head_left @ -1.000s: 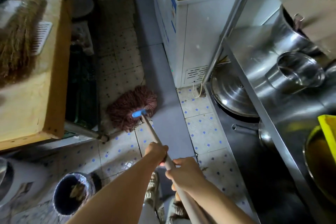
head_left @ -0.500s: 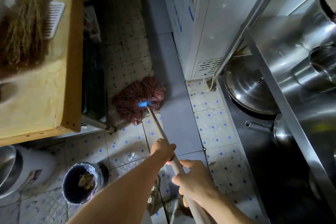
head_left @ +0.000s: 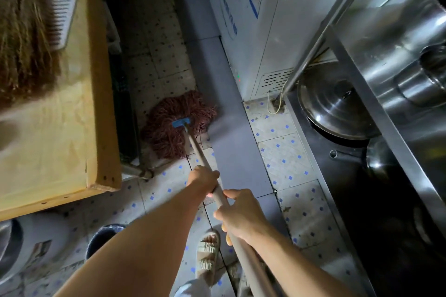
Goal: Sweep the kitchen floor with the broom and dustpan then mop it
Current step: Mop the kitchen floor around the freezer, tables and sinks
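- Steel filled the right side: the shelving unit (head_left: 386,128) ran along the aisle with a big round lid (head_left: 335,101) on its lower shelf, and it sat closer and larger in view than a second before, while the yellow container seen then at the right edge had gone out of frame.
- The wooden table (head_left: 72,113) on the left also loomed larger, and the straw broom (head_left: 21,38) lay on top of it, beside a white slatted piece.
- The white appliance (head_left: 251,38) stood at the far end of the aisle, its vent near the floor.
- The tiled floor (head_left: 287,159) with small blue dots showed between these, crossed by a plain grey strip.
- The mop head (head_left: 178,123), a reddish-brown tangle with a blue clamp, lay flat on the tiles near the table leg, at the edge of the grey strip, much where it had been a second earlier.
- The mop handle (head_left: 205,161) slanted from the clamp back toward the person.
- The left hand (head_left: 204,179) gripped the handle farther down, and the right hand (head_left: 241,214) gripped it nearer the body, the two hands close together as before.
- A dark bin (head_left: 103,239) stood by the left forearm, now partly hidden.
- A sandalled foot (head_left: 207,253) showed beneath the arms.
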The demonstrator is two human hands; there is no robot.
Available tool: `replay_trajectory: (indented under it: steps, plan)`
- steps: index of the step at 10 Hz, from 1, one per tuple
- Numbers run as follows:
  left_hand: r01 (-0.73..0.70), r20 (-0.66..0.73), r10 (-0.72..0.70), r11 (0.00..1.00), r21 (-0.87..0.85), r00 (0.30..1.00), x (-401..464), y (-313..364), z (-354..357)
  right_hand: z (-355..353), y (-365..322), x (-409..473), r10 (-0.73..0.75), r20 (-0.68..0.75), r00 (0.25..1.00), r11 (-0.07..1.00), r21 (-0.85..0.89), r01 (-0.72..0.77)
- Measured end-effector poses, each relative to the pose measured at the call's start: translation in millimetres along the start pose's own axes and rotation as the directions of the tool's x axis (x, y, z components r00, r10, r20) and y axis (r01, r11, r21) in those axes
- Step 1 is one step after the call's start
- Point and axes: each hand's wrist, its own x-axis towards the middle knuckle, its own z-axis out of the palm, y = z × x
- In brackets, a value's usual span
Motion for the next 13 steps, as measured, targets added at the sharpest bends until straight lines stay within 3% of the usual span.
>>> replay_trajectory:
  steps: [2, 3, 6, 9, 10, 11, 13]
  plan:
    - [0.020, -0.187, -0.030, 0.998, -0.054, 0.982, 47, -13, -44, 53, -27, 55, -0.075, 0.012, 0.997, 0.997, -0.030, 0.075]
    - [0.023, -0.185, -0.039, 0.996, -0.088, 0.982, 59, -18, -48, 64, -26, 69, -0.065, 0.015, 0.998, 0.996, -0.062, 0.066]
    - [0.064, -0.131, -0.067, 0.998, -0.026, 0.989, 25, -30, -33, 54, -2, 41, -0.055, 0.052, 0.997, 0.996, -0.073, 0.058]
    - [0.084, 0.025, -0.084, 0.996, -0.030, 0.996, -67, -47, 12, 26, 53, -30, 0.018, 0.022, 1.000, 0.987, -0.160, -0.014]
    - [0.108, -0.021, -0.108, 0.994, -0.018, 0.994, -94, -54, 33, 11, 68, -62, 0.009, 0.028, 1.000, 0.987, -0.161, -0.005]
    - [0.091, 0.029, -0.091, 0.996, 0.008, 0.995, -119, -58, 54, -2, 84, -83, 0.033, 0.021, 0.999, 0.991, -0.128, -0.030]
    - [-0.061, 0.039, 0.052, 0.965, 0.257, 0.998, -144, -60, 86, -17, 119, -107, 0.037, -0.034, 0.999, 0.995, -0.095, -0.040]
